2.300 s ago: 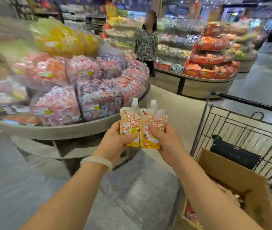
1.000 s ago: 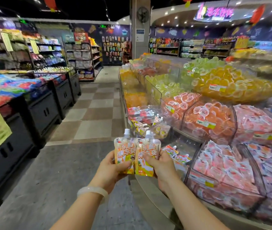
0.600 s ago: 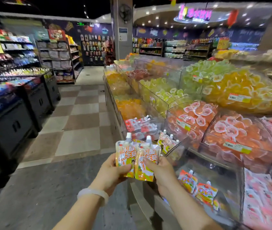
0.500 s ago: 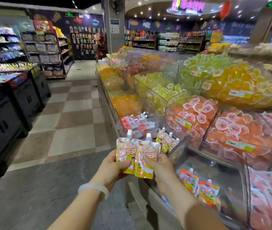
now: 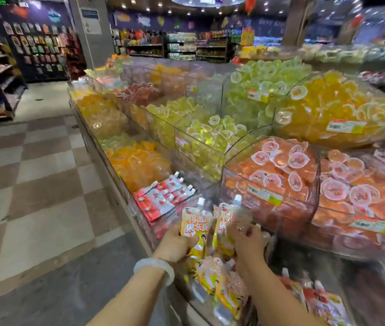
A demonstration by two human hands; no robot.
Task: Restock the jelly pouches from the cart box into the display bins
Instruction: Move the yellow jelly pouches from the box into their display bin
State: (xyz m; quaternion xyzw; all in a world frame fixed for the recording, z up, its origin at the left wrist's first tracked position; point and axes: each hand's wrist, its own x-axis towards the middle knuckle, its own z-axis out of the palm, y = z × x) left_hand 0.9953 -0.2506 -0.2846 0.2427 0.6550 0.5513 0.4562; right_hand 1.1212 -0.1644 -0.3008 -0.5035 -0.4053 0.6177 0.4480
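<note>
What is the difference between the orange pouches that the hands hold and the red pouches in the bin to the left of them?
The orange pouches are yellow-orange with large lettering; the red pouches are red and white. The orange ones stand upright, one in the left hand and one in the right hand; the red ones lie slanted in a stack, untouched. The orange ones are over a bin of like pouches. Both kinds have white spout caps.

A checkered tile floor (image 5: 34, 165) in beige and brown ran down the aisle. A grey pillar (image 5: 90, 31) stood beyond, stocked shelves (image 5: 177, 47) lined the dark back wall, and small ceiling lights (image 5: 144, 9) glowed overhead.
</note>
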